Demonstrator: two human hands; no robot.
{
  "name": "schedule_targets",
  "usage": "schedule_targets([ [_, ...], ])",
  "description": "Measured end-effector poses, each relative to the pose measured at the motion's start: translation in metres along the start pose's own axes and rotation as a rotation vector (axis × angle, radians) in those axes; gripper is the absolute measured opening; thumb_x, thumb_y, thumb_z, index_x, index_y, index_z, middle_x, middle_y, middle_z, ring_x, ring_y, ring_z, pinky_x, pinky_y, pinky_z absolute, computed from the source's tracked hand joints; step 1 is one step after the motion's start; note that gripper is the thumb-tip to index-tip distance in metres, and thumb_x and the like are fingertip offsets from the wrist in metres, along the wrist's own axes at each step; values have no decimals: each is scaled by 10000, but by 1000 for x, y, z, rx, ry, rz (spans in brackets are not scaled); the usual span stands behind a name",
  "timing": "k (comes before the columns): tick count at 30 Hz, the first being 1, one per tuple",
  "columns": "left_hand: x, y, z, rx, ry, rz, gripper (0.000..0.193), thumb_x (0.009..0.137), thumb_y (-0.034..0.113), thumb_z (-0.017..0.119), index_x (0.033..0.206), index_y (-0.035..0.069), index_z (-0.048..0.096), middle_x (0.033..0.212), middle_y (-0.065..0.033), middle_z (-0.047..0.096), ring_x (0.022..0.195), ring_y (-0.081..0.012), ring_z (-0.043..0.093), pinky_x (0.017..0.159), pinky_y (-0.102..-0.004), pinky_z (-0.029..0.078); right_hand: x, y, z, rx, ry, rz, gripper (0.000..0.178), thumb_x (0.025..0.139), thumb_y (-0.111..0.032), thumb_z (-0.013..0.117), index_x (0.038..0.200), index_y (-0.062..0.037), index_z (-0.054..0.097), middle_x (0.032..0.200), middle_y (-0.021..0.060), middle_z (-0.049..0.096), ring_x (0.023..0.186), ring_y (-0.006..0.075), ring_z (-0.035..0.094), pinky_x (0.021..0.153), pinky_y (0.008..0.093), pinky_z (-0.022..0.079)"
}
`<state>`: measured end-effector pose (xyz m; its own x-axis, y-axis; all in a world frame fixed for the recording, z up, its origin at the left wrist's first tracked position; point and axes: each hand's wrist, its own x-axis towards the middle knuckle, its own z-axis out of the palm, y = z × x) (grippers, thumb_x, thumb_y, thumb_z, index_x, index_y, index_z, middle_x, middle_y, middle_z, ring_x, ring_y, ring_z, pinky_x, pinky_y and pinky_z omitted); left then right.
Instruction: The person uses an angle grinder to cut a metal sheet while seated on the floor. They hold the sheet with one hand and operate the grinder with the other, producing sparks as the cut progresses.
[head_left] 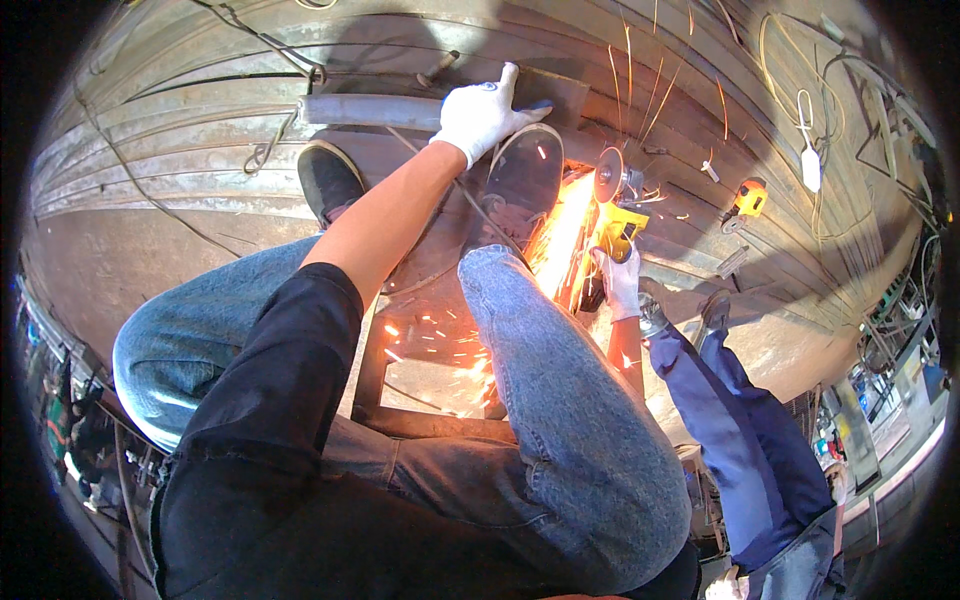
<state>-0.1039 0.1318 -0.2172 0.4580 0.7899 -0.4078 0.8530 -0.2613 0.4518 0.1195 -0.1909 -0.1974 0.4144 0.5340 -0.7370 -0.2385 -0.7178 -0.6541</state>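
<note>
My left hand [482,118], in a white glove, rests on the end of a flat grey metal bar [370,110]. Two of its fingers are stretched apart, one pointing away from me, one to the right with a dark tip; the others are hidden. Low on the right, my right hand [620,282], also gloved in white, is wrapped around a yellow angle grinder [618,230]. The grinder's disc [608,175] stands upright just right of my shoe [526,165]. A bright stream of sparks [563,235] pours from it back towards me.
A second yellow grinder [748,200] lies further right. A person in dark blue trousers [720,430] is close on my right. Cables [770,60] and a white tag-like piece [810,168] lie at the far right. Beneath me is a metal frame seat [430,422].
</note>
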Motion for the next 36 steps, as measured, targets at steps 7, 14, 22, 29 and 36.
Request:
schedule_targets([
  [7, 0, 3, -6, 28, -61, -14, 1025, 851, 796, 560, 1493, 5, 446, 1002, -185, 761, 885, -326, 751, 738, -421, 587, 0, -3, 3, 0, 2, -6, 509, 836, -58, 806, 1288, -37, 571, 1064, 46, 683, 907, 165, 673, 843, 332, 561],
  [14, 1, -2, 6, 20, 65, 15, 1041, 813, 813, 595, 1487, 26, 490, 843, -202, 744, 753, -336, 744, 643, -433, 580, 2, 6, -2, -45, 23, -23, 465, 850, -34, 786, 1267, -43, 582, 1029, 43, 687, 860, 165, 688, 815, 328, 575],
  [22, 2, -1, 2, 16, 1, -14, 1043, 800, 815, 608, 1488, 40, 497, 896, -219, 744, 787, -340, 747, 668, -434, 583, 6, 15, -5, 43, -40, -5, 561, 827, -63, 818, 1318, -30, 548, 1172, 58, 667, 1001, 157, 660, 866, 329, 553],
  [29, 2, 0, 4, 6, 34, -7, 1043, 797, 808, 618, 1487, 35, 498, 925, -220, 747, 803, -347, 746, 682, -424, 586, 4, -9, 2, 55, -137, 76, 560, 826, -58, 815, 1317, -34, 548, 1164, 53, 667, 980, 152, 660, 856, 330, 558],
  [36, 2, -1, 5, 12, 39, -6, 1042, 800, 811, 612, 1489, 38, 496, 922, -213, 749, 802, -347, 748, 677, -431, 586, -2, -15, 12, 40, 73, -19, 456, 828, -21, 808, 1230, -46, 595, 1047, 34, 698, 902, 133, 680, 805, 311, 569],
])
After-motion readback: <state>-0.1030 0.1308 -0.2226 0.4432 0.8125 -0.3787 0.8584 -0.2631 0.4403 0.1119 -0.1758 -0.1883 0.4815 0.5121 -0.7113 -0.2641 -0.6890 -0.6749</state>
